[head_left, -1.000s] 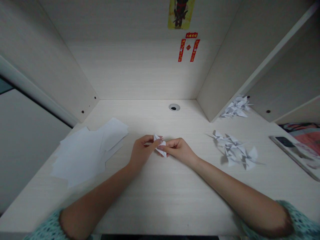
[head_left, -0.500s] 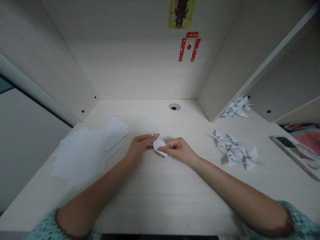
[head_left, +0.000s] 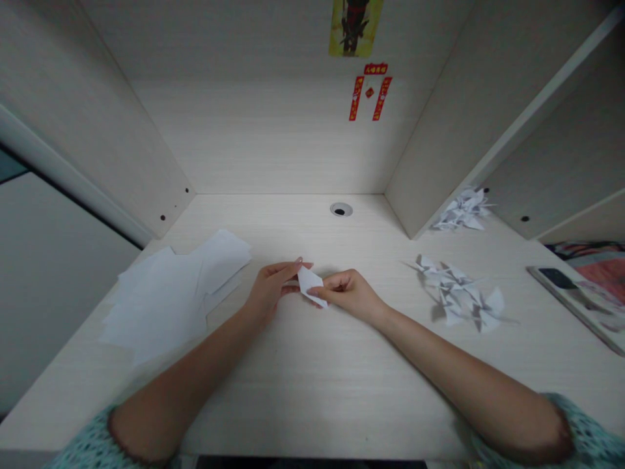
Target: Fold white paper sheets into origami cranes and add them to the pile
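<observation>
Pale wood-grained panels close in a bench (head_left: 293,391) of the same light finish, with a round grey cable grommet (head_left: 340,209) set near its back edge. On the back panel, a yellow rectangular picture with a dark figure (head_left: 355,29) sits above a group of red paper strips with gold characters (head_left: 375,68).

Near the middle of the bench, a small white piece of folded paper (head_left: 310,281) is between the person's two bare hands, tilted, with one flat face showing. The right hand (head_left: 350,287) pinches its right side, thumb on top and fingers beneath. The left hand (head_left: 272,286) is at its upper left, thumb and forefinger nearly together by the upper corner; whether they grip the paper cannot be told. Both arms come out of teal openwork sleeves (head_left: 588,433).

To the left lies an overlapping spread of plain white paper sheets (head_left: 161,296). Well to the right is a loose cluster of pointed white folded-paper shapes (head_left: 456,292), and behind it a denser heap of similar white shapes (head_left: 463,208), partly hidden by the upright divider (head_left: 439,130). Near the right edge rest a flat, light-coloured slab with a dark rounded patch (head_left: 581,306) and a red patterned cloth (head_left: 605,268).
</observation>
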Tool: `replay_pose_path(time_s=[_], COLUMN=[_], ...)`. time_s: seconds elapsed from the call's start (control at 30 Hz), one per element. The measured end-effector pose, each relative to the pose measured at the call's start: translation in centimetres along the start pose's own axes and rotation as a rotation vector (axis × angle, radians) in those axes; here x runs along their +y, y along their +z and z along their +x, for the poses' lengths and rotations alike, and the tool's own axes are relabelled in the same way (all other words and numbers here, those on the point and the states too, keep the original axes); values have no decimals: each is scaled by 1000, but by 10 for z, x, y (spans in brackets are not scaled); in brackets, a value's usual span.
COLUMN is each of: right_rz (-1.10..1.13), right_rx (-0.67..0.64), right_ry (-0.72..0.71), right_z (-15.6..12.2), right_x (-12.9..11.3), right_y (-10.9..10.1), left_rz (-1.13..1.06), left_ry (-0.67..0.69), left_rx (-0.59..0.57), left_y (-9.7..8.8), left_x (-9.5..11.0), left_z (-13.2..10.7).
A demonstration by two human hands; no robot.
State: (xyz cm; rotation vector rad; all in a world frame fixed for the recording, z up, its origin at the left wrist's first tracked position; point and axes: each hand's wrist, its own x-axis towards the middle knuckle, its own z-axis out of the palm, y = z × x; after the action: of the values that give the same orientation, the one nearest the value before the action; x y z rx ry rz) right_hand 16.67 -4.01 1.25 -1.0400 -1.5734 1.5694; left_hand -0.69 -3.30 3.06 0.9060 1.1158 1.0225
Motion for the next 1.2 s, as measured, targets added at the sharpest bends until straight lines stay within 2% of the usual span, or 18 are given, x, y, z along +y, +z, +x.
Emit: replay_pose_path(time_s=[0.2, 0.33, 0.43, 0.53, 0.77, 0.87, 1.07, 1.2], right_rz=[-16, -12, -24, 0, 173, 192, 246, 246], right_rx=[0, -22, -29, -19, 150, 138, 34, 35], right_ry=[-10, -1, 2, 4, 51, 59, 27, 36], right_z=[0, -1, -2, -2, 3, 4, 2, 3], right_x=[1, 1, 1, 0, 7, 8, 4, 6], right_y=[0, 1, 1, 3, 8, 8, 6, 4], left_rz=[96, 359, 471, 498, 548, 532, 457, 446], left_ry=[153, 375, 461, 495, 529, 502, 452, 462], left_rx=[66, 138, 173, 190, 258, 250, 304, 309], left_y=[2, -1, -3, -2, -1, -5, -11, -10], left_x=[-3, -4, -6, -6, -6, -10, -15, -15], left_z=[-2, -3, -3, -3, 1, 7, 16, 15])
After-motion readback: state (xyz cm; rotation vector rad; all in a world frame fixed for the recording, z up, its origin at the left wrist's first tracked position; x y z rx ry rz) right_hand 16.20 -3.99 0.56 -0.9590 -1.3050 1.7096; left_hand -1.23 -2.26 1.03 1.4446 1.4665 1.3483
